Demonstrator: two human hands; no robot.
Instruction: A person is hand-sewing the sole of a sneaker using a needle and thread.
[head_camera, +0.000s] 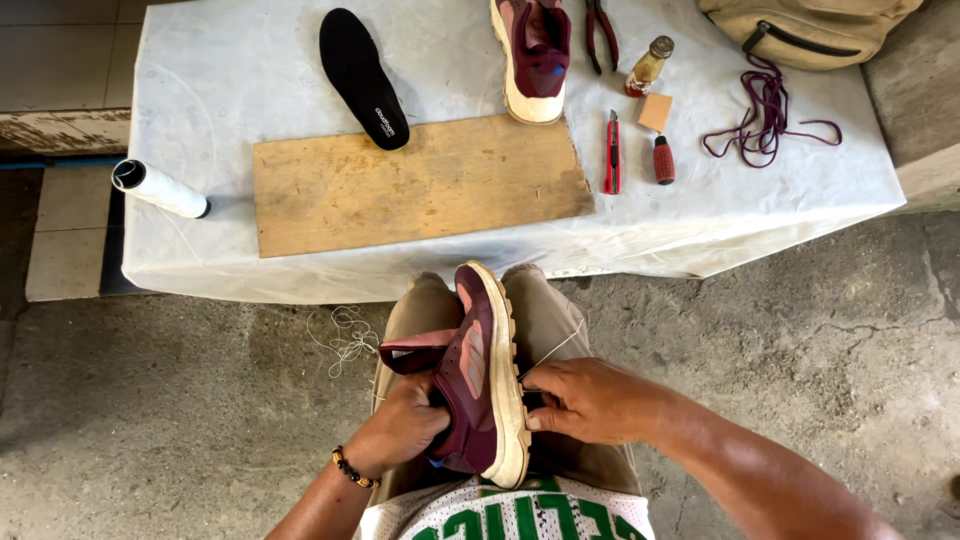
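Observation:
A maroon sneaker (478, 370) with a cream sole lies on its side across my knees, toe pointing away from me. My left hand (403, 425) grips its upper near the opening, fingers partly inside. My right hand (590, 398) presses against the sole edge and pinches something small there, from which a white thread (556, 347) runs taut up to the right. What it pinches is hidden by the fingers.
A white-covered table (200, 90) ahead holds a wooden board (415, 185), a black insole (362, 75), the matching sneaker (533, 55), a thread spool (158, 188), a red cutter (612, 152), pliers (600, 32), a small bottle (649, 66), purple laces (765, 115) and a tan bag (800, 25). Loose thread (345, 335) lies on the concrete floor.

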